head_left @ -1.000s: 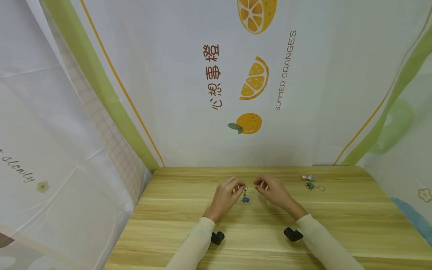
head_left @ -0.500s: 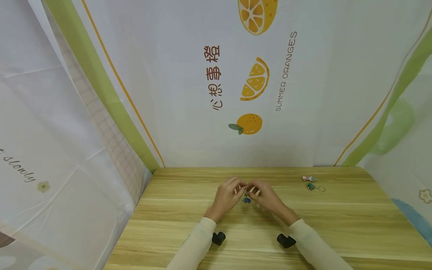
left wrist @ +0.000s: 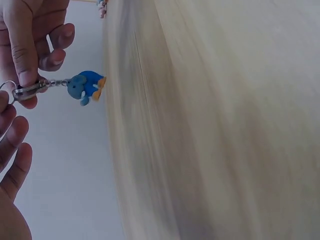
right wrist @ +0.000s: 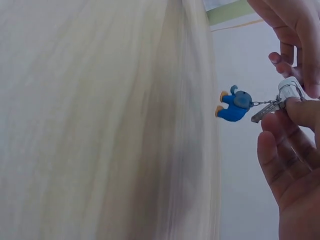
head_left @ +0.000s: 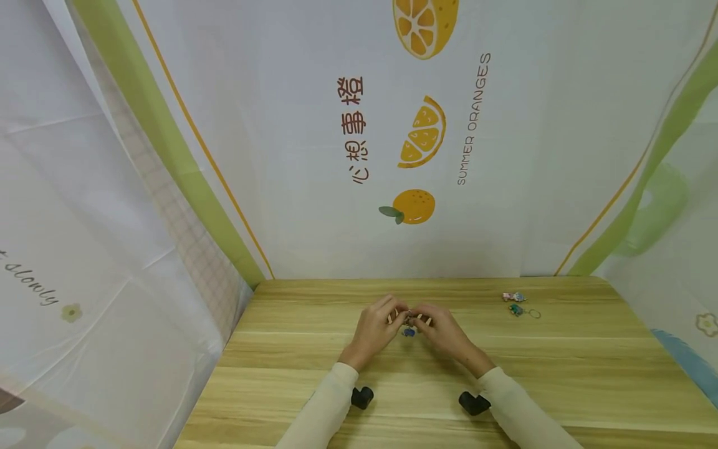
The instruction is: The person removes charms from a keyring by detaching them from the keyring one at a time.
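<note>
A keychain with a blue elephant charm (right wrist: 234,106), grey head and orange feet, dangles by a short chain between the two hands. My left hand (head_left: 373,327) pinches its key ring (left wrist: 7,86) with thumb and fingertips. My right hand (head_left: 445,330) pinches a small silver key (right wrist: 266,111) by its broad end, right at the ring. The hands meet above the wooden table (head_left: 314,399), and in the head view the fingers partly cover ring and key.
Toward the back right of the table lie a green charm keychain (head_left: 515,310) with its ring and a pink and pale blue charm (head_left: 512,297). An orange-printed white cloth (head_left: 303,187) hangs behind the table's back edge.
My right hand has moved left from beside the keychain to join my left hand at the ring. The left hand has stayed nearly in place.
</note>
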Tool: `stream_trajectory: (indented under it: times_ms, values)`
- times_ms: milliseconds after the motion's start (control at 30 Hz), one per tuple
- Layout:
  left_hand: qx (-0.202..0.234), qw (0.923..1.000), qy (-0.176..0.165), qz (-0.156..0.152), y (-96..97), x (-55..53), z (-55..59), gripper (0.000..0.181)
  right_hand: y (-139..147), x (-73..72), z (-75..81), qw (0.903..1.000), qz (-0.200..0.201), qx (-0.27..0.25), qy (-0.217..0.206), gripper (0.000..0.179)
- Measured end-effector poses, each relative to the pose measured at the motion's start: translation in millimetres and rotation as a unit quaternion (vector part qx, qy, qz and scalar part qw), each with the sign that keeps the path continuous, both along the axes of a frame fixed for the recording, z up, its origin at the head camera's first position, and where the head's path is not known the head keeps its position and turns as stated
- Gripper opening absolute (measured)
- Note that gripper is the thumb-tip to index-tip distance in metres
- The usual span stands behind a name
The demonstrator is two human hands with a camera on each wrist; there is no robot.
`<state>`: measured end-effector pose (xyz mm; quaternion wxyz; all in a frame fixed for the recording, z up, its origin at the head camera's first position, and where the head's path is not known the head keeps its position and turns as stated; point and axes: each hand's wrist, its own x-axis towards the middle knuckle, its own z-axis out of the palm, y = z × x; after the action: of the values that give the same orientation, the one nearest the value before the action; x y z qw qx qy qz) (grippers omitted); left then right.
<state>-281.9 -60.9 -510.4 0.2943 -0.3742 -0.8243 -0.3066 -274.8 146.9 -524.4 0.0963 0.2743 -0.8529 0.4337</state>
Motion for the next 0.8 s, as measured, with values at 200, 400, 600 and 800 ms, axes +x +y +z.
stream_trajectory:
  times_ms: [200, 400, 600, 800]
  values:
    - [0.003, 1.0000, 0.004, 0.007, -0.4, 0.0, -1.2, 0.001, 0.9, 0.4, 4.4, 0.9989, -0.044, 0.015, 0.012, 0.016]
    - [0.007, 0.9999, 0.002, 0.008, 0.2, 0.2, -0.7, 0.006, 1.4, 1.1, 8.8, 0.9965, -0.080, 0.007, 0.021, 0.010]
    - [0.008, 0.9999, -0.004, 0.011, 1.7, -0.4, -2.1, 0.007, 2.9, 0.3, 8.2, 0.9944, -0.096, 0.010, 0.043, 0.010]
    - [0.006, 0.9999, -0.007, 0.010, 3.3, -0.3, -2.4, 0.008, 2.9, 0.2, 8.7, 0.9938, -0.098, 0.012, 0.051, 0.013]
